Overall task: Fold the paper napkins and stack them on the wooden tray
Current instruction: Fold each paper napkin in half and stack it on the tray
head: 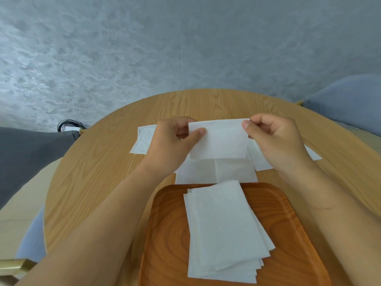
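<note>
Napkin (218, 139): white, folded to a wide strip, held up over the middle of the counter (99, 172), beyond the tray (284, 213); long edge runs left to right.
Left hand (173, 139): grip clamped on the napkin's left end, thumb on the near face, fingers curled behind it.
Right hand (274, 139): grip clamped on the napkin's right end near the top corner, thumb tip on the near side, other fingers curled.
Stack (222, 228): several folded white napkins lying on the tray, edges fanned out at the near right (count unclear).
Tray: reddish-brown wood, rounded corners, on the near part of the counter, between the forearms.
Flat sheet (216, 171): unfolded white sheet lying on the counter under the held napkin, its near edge at the tray's far rim.
Left sheet (142, 141): white, flat on the counter, partly hidden by the left hand.
Right sheets (261, 162): white, flat on the counter, mostly hidden under the right hand.
Counter: round, light wood grain.
Blue chair (350, 104): at the far right edge of the counter.
Wall (144, 48): grey, mottled.
</note>
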Available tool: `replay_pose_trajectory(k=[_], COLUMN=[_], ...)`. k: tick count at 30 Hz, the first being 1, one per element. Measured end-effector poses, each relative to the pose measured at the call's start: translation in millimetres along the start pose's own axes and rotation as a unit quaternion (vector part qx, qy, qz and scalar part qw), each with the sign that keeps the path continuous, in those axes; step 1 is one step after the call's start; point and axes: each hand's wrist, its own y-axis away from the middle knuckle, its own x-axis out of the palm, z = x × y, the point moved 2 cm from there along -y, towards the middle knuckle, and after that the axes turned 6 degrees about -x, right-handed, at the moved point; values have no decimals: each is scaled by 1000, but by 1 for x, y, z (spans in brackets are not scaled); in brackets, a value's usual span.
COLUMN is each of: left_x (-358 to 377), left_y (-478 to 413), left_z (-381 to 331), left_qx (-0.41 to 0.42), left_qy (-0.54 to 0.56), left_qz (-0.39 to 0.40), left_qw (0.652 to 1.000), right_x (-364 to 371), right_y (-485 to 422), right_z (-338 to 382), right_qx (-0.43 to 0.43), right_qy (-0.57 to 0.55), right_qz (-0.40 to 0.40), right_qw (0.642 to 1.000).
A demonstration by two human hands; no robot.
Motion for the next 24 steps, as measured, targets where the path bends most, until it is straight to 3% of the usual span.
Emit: replay_pose_trajectory(k=[13,19,21,24], left_x=[0,-1,-6,-16], left_y=[4,3,1,-2], left_z=[-6,-4,-3,0], left_qx=[-81,-132,-144,-165], left_qy=[87,98,120,166], left_qz=[39,94,60,13], left_qw=[992,982,980,972], right_x=[1,-5,-5,-4], right_y=[2,1,0,1], right_z=[2,0,2,6], right_qx=[-15,44,82,123], right_qy=[-29,-78,-107,-125], right_qz=[5,-59,-25,127], right_qw=[999,994,991,976])
